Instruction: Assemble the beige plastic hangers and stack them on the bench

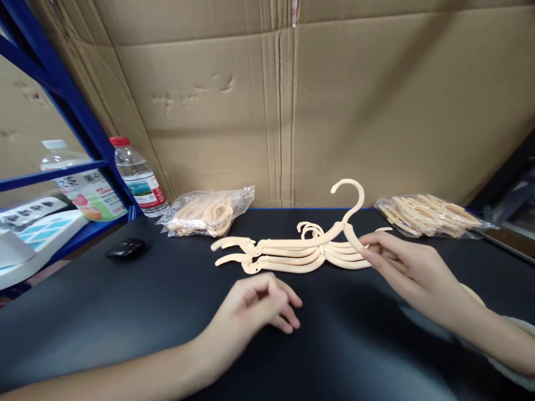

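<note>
Several cream plastic folding hangers point(292, 266) lie stacked on the black table in front of me. My right hand point(412, 264) pinches the right arm of the top hanger point(355, 203), whose hook stands up above the stack. The left arm of that hanger runs along the top of the pile. Nearer to me, my left hand point(263, 303) hovers over the table with loosely curled fingers apart and nothing in them. It touches no hanger. My right fingers cover the right ends of the stack.
A clear bag of cream parts point(204, 214) lies at the back left, another bag of hanger parts point(430, 214) at the back right. A black mouse point(125, 249), a red-capped water bottle point(140, 178) and a blue rack point(75, 111) are on the left. Cardboard point(209, 122) walls the back.
</note>
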`<action>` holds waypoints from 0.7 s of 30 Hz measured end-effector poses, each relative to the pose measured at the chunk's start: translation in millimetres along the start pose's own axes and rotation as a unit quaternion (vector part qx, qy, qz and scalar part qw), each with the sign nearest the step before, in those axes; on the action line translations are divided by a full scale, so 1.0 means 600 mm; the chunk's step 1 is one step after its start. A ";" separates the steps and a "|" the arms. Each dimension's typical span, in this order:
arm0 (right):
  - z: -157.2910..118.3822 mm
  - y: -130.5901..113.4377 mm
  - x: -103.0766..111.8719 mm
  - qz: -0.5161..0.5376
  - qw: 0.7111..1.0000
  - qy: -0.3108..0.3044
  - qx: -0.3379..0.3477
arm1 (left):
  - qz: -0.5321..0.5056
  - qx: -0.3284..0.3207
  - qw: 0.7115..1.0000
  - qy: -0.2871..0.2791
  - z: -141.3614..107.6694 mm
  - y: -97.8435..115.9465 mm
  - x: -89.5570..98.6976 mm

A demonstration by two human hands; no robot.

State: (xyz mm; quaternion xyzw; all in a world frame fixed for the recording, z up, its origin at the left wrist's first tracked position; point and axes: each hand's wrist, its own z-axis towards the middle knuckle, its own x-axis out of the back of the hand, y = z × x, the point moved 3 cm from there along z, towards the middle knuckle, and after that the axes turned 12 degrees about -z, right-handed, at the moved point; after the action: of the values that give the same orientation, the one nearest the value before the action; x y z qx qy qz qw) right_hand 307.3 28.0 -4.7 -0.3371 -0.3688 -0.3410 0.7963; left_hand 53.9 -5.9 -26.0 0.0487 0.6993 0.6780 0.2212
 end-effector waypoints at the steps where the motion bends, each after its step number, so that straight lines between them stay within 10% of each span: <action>1: 0.001 0.001 -0.001 0.003 1.000 -0.011 0.004 | 0.087 -0.032 0.994 -0.054 -0.007 0.006 -0.010; 5: 0.002 -0.004 -0.009 0.003 0.998 -0.057 0.022 | 0.386 -0.179 0.870 -0.251 -0.034 0.029 -0.049; 8: -0.002 -0.008 -0.020 -0.015 0.994 -0.095 0.044 | 0.470 -0.216 0.816 -0.257 -0.038 0.029 -0.049; 21: -0.003 0.006 -0.045 -0.195 0.970 -0.073 0.128 | 0.555 -0.124 0.799 -0.196 -0.023 0.001 -0.020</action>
State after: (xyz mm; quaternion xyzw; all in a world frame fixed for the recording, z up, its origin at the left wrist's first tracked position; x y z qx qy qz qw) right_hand 297.6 36.6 -28.8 -0.1777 -0.5251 -0.4137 0.7222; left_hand 59.6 -22.9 -22.8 0.5324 0.4041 0.7418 -0.0559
